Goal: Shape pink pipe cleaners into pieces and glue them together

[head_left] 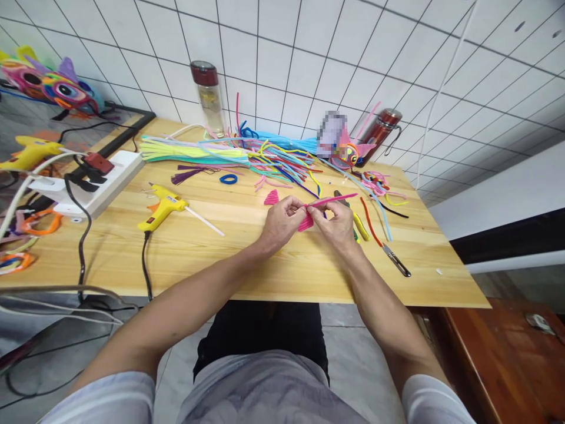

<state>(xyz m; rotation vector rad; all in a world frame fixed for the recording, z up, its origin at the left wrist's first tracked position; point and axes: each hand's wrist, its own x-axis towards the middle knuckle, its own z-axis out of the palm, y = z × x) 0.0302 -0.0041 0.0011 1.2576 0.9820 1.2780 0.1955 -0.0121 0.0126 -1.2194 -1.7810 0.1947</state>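
Note:
Between my two hands is a small pink folded piece (305, 222) made of pipe cleaner, with a straight pink end sticking out to the right over my right hand. My left hand (283, 224) pinches it from the left side. Thumb and fingers of my right hand (333, 224) are closed on it from the right. A second pink ribbed piece (271, 198) lies on the wooden table (212, 259) just beyond my left hand. Green-and-yellow handled pliers (361, 227) are partly hidden behind my right hand.
A yellow glue gun (163, 207) lies left, near a white power strip (106, 182) with cables. Pipe cleaners (198, 151) spread along the back between two bottles (209, 97) (380, 132). Small snips (396, 260) and a red pipe cleaner (369, 221) lie right.

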